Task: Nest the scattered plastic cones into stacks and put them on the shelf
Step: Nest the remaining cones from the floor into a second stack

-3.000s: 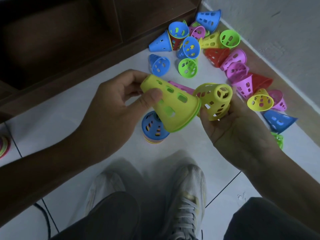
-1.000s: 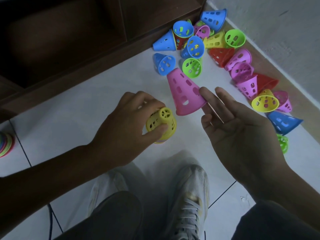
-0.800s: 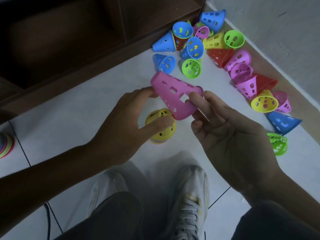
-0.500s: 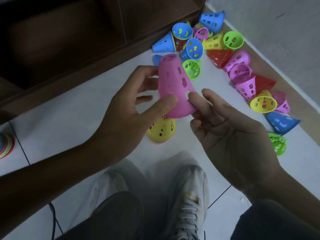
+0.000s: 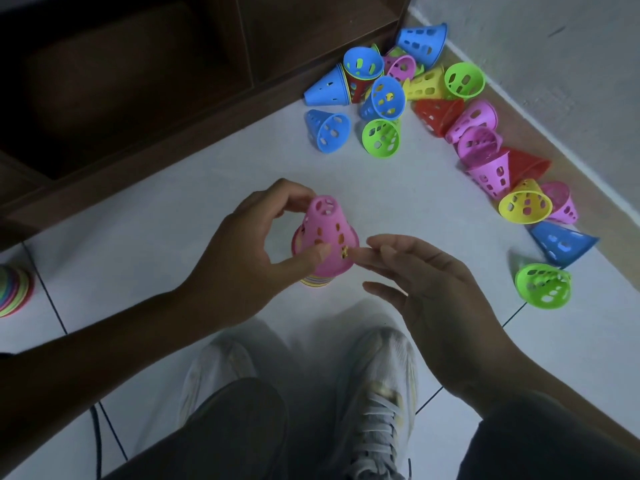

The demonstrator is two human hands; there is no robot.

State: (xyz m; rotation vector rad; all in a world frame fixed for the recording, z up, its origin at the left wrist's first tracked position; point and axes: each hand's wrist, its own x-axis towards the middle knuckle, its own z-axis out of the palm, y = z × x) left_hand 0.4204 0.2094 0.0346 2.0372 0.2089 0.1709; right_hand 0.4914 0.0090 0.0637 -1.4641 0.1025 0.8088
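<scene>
A pink cone (image 5: 327,233) sits point-up on top of a nested stack whose coloured rims (image 5: 317,281) show beneath it on the white floor. My left hand (image 5: 249,254) grips the pink cone, thumb on its side and fingers curled near its tip. My right hand (image 5: 426,289) is beside it with fingers straight, the fingertips at the cone's lower right edge. Several loose cones lie scattered at the upper right, among them a blue one (image 5: 327,131), a green one (image 5: 381,138) and a yellow one (image 5: 524,206). The dark wooden shelf (image 5: 138,81) fills the upper left.
Another nested stack (image 5: 14,289) stands at the left edge. A green cone (image 5: 542,285) and a blue cone (image 5: 561,242) lie to the right of my right hand. The wall and its baseboard (image 5: 554,109) run along the right. My shoes (image 5: 377,382) are below the stack.
The yellow cones went onto the stack. My right hand picked up the pink cone and passed it to my left hand, which lowered it onto the stack; my right hand let go.
</scene>
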